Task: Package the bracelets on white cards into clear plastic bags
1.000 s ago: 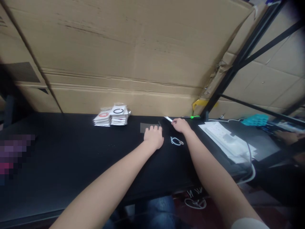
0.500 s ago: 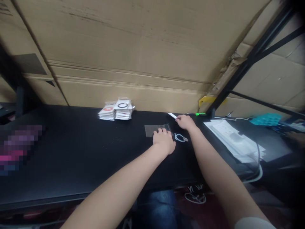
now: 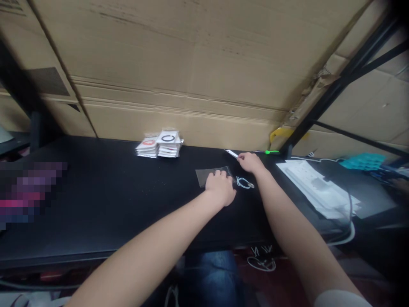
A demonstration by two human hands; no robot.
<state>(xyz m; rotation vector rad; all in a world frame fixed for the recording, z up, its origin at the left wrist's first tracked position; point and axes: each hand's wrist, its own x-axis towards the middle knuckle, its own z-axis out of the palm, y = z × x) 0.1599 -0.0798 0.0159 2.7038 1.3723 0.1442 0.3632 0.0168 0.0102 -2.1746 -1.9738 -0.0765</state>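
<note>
- clear plastic bag (image 3: pixel 204 176) lies flat on the black bench (image 3: pixel 96 204), its near edge under the left hand and its far corner reaching toward the right hand
- left hand (image 3: pixel 220 188): palm down and fingers slightly spread, with the fingertips (image 3: pixel 218 173) resting on the bag; it grips nothing
- right hand (image 3: pixel 251 162): fingers closed in a narrow pinch on a thin white strip (image 3: pixel 231 154), which sticks out past the fingertips, away from the left hand; what the strip is, i cannot tell
- white cable (image 3: pixel 244 183), small and coiled, lies on the bench between the two hands, just below the right hand and touching neither
- stack of white packets (image 3: pixel 159 145), printed with ring shapes, sits on the bench beyond and to the left of the left hand, well apart from it
- green-tipped tool (image 3: pixel 272 152) lies beyond the right hand, near the bench's far edge, with a yellow tag (image 3: pixel 281 135) behind it
- white papers (image 3: pixel 311 184) lie to the right of the right hand, with a teal tray (image 3: pixel 362 162) farther right
- cardboard boxes (image 3: pixel 191 72) stand along the far side of the bench, beyond both hands
- a co-worker's hand (image 3: pixel 399 184) shows dimly at the far right, well away from both hands
</note>
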